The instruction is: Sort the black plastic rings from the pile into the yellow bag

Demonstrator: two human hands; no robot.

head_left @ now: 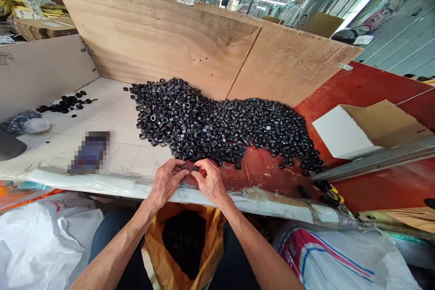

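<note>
Pencilled on the plywood backboard (pixel 152 31) at upper left is a mark that reads roughly "AGG", the only writing here that can be made out; a small white label (pixel 345 66) sits on the board's far right edge, and the print on it and on the tags along the top edge is too small to read. A heap of small black rings (pixel 210 127) spreads across the work surface, lying against the backboard, over cream tiles (pixel 112 118) on the left and a red laminated board (pixel 367 86) on the right. The left hand (pixel 166 183) and right hand (pixel 210 181) rest at the front edge, just below the heap. The left fingertips (pixel 180 166) are together on a small black ring (pixel 185 167), and the right fingertips (pixel 200 165) are together on a second black ring (pixel 196 168), the two hands nearly touching. A strip of red board lies between the heap and the front edge, which is wrapped in clear plastic (pixel 265 201). Below the hands, an orange sack (pixel 152 235) hangs open, with dark contents, between a white sack (pixel 44 244) and a red-and-blue striped sack (pixel 340 258)
</note>
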